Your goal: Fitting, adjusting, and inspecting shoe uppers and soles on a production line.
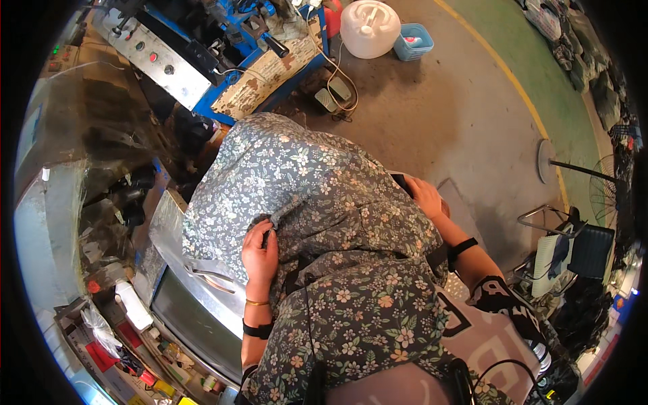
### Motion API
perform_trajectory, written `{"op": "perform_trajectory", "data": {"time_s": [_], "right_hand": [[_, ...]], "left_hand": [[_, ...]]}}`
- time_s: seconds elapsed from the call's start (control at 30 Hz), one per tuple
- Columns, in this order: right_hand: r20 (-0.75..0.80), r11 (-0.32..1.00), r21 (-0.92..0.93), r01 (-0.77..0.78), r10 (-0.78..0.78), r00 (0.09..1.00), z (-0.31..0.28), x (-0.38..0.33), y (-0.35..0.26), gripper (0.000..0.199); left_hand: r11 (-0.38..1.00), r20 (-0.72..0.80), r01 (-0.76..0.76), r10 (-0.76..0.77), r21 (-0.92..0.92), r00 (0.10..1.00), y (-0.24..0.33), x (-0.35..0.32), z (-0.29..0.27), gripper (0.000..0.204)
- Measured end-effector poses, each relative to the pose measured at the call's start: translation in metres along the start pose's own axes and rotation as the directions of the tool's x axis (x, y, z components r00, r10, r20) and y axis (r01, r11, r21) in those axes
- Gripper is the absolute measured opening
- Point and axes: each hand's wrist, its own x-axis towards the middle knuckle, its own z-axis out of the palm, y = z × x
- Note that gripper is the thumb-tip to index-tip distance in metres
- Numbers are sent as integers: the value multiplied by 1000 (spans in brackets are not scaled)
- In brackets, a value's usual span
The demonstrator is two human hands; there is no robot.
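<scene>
A dark apron (324, 182) with a floral print spreads over my lap and knees. My left hand (260, 256) is closed at a bunched fold of this cloth, over the left thigh. Beside my right thigh, my right hand (426, 198) has its fingers bent together against a dark edge (403, 183); what they hold, if anything, is partly hidden. Left of my left hand, a pair of metal tongs or pliers (210, 275) lies on a pale metal surface.
Ahead stands a blue machine (260, 101) with a button panel (154, 57) and a foot pedal (335, 94). Beyond are a white plastic jug (370, 30) and a blue tub (413, 44). A chair (590, 250) and fan (603, 189) stand right; a cluttered box (81, 344) is lower left.
</scene>
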Motion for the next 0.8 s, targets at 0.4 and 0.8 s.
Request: {"op": "perform_trajectory", "data": {"time_s": [0.4,0.8], "right_hand": [[336,973,18,-230,211,918,-26,0,-11,29],[51,406,791,-458,702,711,-98,79,69,32]], "left_hand": [[872,-15,126,-151,-473,988,22,80,-43,22],[776,368,-366,186,514,911,10,149,-64,38]]}}
